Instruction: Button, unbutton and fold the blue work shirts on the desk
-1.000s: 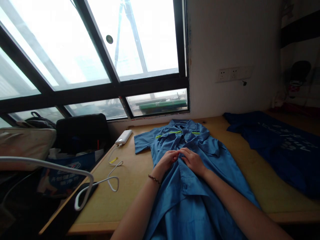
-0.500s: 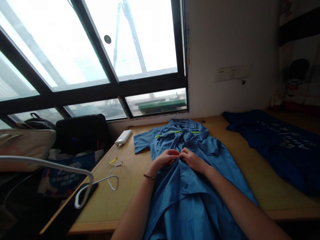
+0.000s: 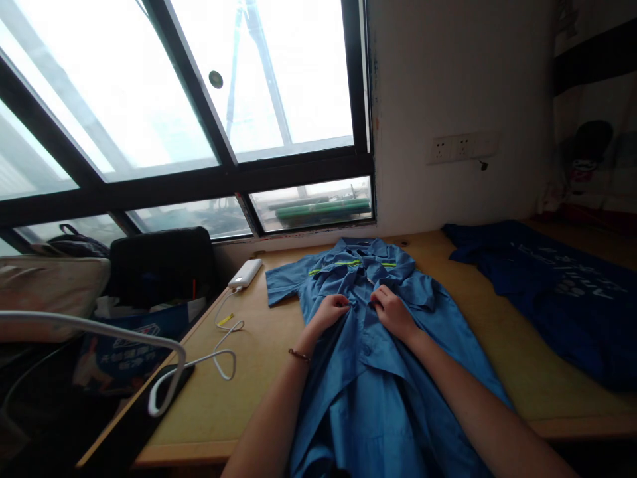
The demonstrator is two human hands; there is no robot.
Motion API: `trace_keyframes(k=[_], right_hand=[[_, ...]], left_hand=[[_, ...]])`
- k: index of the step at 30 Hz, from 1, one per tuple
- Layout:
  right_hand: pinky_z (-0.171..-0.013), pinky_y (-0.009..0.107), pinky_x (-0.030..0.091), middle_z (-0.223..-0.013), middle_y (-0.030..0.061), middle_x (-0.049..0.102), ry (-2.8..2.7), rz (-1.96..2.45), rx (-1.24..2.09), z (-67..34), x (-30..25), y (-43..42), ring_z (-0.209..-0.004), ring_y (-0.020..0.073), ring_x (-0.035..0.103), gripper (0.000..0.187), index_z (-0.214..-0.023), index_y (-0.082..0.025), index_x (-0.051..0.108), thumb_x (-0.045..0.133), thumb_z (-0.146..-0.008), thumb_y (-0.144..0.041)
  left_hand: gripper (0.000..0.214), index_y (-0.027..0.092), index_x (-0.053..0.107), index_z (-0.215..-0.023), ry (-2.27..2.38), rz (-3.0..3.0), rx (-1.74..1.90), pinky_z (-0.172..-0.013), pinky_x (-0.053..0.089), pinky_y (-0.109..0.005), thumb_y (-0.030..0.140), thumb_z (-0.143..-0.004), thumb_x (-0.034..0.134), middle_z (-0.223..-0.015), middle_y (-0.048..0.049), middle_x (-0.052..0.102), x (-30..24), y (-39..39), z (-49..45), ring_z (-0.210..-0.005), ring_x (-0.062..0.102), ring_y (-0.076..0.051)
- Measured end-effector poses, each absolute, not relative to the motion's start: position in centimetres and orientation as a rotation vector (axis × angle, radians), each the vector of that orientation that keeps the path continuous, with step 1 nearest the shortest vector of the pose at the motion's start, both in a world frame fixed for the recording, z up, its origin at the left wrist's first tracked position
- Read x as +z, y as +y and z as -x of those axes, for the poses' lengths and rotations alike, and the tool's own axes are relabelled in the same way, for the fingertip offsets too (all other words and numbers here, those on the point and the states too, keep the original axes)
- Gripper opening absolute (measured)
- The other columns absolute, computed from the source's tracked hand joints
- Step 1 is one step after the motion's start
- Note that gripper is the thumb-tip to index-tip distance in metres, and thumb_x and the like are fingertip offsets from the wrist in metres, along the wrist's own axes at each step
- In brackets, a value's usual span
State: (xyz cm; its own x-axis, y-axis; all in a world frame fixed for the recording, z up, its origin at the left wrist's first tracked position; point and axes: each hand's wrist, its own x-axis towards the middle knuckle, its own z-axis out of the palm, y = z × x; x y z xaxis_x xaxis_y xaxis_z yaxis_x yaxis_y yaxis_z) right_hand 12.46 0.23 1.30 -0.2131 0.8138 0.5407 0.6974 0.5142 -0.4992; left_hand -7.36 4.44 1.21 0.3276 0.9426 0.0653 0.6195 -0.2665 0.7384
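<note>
A light blue short-sleeved work shirt (image 3: 438, 332) with yellow-green chest stripes lies face up on the wooden table (image 3: 259, 352), collar toward the window. My left hand (image 3: 331, 311) is closed on the left front edge of the shirt at chest height. My right hand (image 3: 393, 311) pinches the right front edge beside it. The two hands sit a little apart, with the shirt's opening between them. A thin bracelet circles my left wrist.
A dark blue garment (image 3: 557, 292) is spread at the table's right. A white power bank (image 3: 245, 273) with a white cable (image 3: 219, 352) lies at the left. Beyond the left edge stand a black bag (image 3: 159, 262) and a white curved tube (image 3: 99, 332). Wall sockets (image 3: 452, 149) sit above.
My hands were touching at the shirt's front placket; now they have moved apart and slightly toward the collar, each pulling a front edge sideways.
</note>
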Motion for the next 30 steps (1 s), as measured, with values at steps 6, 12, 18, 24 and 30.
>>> trace_keyframes(k=[6, 12, 18, 24, 30], right_hand=[[-0.071, 0.026, 0.04, -0.09, 0.0064, 0.052, -1.786, 1.703, -0.095, -13.7, 1.9, 0.7, -0.078, 0.0164, 0.054, 0.022, -0.085, -0.016, 0.054, 0.037, -0.077, -0.005], [-0.077, 0.026, 0.043, -0.122, 0.0106, 0.041, -2.007, 1.596, 0.073, -10.2, 2.1, -1.8, -0.088, 0.0162, 0.056, 0.036, -0.114, -0.017, 0.047, 0.041, -0.079, -0.012], [-0.095, 0.033, 0.034, -0.119, 0.0105, 0.05, -2.268, 1.298, 0.274, -8.4, -0.2, -2.2, -0.113, 0.0214, 0.042, 0.037, -0.117, -0.016, 0.05, 0.045, -0.081, -0.022], [-0.097, 0.039, 0.033, -0.122, 0.0086, 0.05, -2.253, 1.179, 0.362, -9.8, -1.2, -0.6, -0.115, 0.0211, 0.039, 0.037, -0.118, -0.019, 0.051, 0.047, -0.082, -0.026], [-0.098, 0.039, 0.031, -0.123, 0.01, 0.049, -2.204, 1.222, 0.371, -10.0, -1.3, -0.7, -0.117, 0.022, 0.036, 0.038, -0.117, -0.016, 0.052, 0.049, -0.08, -0.027]], left_hand=[[0.019, 0.014, 0.058, -0.088, 2.188, -2.061, 0.821, -0.065, 0.041, -0.031, 0.019, -0.078, 0.042, -0.091, -0.0118, 0.057, 0.1, 4.4, 7.4, -0.076, 0.056, -0.022], [0.025, 0.015, 0.055, -0.096, 2.363, -2.052, 0.772, -0.057, 0.041, -0.031, 0.021, -0.082, 0.036, -0.097, -0.0135, 0.054, -0.2, 4.7, 7.1, -0.069, 0.057, -0.022], [0.023, 0.014, 0.056, -0.093, 2.347, -1.68, 1.186, -0.065, 0.043, -0.027, 0.025, -0.082, 0.038, -0.096, -0.0114, 0.057, -0.4, 6.5, 10.0, -0.082, 0.057, -0.02], [0.017, 0.014, 0.057, -0.088, 2.207, -1.466, 1.279, -0.072, 0.042, -0.027, 0.022, -0.075, 0.05, -0.088, -0.0094, 0.06, 1.1, 6.3, 11.2, -0.083, 0.057, -0.019], [0.023, 0.017, 0.054, -0.099, 1.7, -1.969, 1.538, -0.075, 0.043, -0.025, 0.024, -0.081, 0.042, -0.102, -0.0079, 0.055, 4.6, 3.1, 7.3, -0.088, 0.055, -0.016]])
